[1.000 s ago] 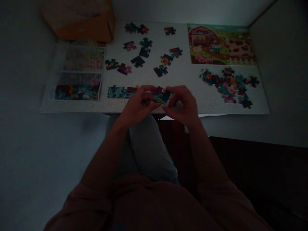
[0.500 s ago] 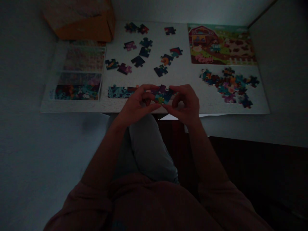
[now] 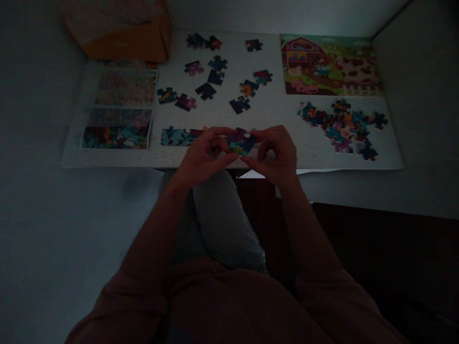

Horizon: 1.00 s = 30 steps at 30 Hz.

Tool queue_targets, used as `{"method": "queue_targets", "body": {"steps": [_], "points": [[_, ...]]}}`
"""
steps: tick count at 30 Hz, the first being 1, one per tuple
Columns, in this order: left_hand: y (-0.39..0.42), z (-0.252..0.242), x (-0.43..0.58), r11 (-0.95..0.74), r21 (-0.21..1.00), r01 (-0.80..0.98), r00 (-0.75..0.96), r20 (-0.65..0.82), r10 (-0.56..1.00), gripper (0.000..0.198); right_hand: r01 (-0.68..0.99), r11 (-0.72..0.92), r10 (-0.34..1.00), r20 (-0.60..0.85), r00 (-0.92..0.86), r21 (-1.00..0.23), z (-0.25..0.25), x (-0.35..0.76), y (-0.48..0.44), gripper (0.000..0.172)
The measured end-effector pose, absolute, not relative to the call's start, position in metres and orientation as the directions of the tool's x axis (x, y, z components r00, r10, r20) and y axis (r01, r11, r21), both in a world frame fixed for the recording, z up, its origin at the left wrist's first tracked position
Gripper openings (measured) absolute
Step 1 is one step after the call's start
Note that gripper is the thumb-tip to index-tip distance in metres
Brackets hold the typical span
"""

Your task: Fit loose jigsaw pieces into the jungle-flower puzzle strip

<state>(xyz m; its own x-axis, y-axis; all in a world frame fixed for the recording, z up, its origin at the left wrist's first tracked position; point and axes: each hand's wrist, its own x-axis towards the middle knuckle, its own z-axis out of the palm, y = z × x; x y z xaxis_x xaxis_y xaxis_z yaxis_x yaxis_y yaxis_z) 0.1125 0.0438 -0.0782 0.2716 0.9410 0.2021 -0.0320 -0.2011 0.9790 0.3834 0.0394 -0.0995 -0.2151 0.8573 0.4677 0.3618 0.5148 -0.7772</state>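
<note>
Near the table's front edge, my left hand (image 3: 206,155) and my right hand (image 3: 276,155) pinch a purple and teal puzzle piece (image 3: 242,142) from both sides, with a green spot at its lower part. Behind and left of my left hand lies a joined strip of teal and dark puzzle pieces (image 3: 179,137), partly hidden by the fingers. Several loose pieces (image 3: 205,91) are spread over the table beyond my hands. A heap of pieces (image 3: 344,126) lies to the right of my right hand.
A farm picture (image 3: 332,67) lies at the back right of the white table (image 3: 272,110). On the left are an orange box (image 3: 125,43) and, in front of it, a white tray (image 3: 149,129) with a colourful picture in it. Walls stand behind and at the right.
The piece between my hands has tilted and shifted slightly left, with my right fingertips following it. Both hands keep their pinch, and the pieces on the table lie as before.
</note>
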Motion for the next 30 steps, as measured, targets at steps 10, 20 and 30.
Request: {"method": "queue_targets", "body": {"steps": [10,20,30], "points": [[0.043,-0.067,0.113,-0.301,0.942,0.15,0.225,0.264,0.938,0.074,0.349,0.539,0.841,0.512,-0.176,-0.767,-0.099,0.38,0.04,0.063],[0.037,-0.073,0.051,-0.487,0.52,0.702,0.114,0.593,0.797,0.032,0.657,0.409,0.9,0.4,-0.175,-0.633,-0.064,0.464,0.095,0.064],[0.035,-0.086,0.047,-0.49,0.534,0.689,0.171,0.537,0.826,0.047,0.691,0.445,0.893,0.219,-0.394,-0.57,-0.058,0.494,0.118,0.063]]}}
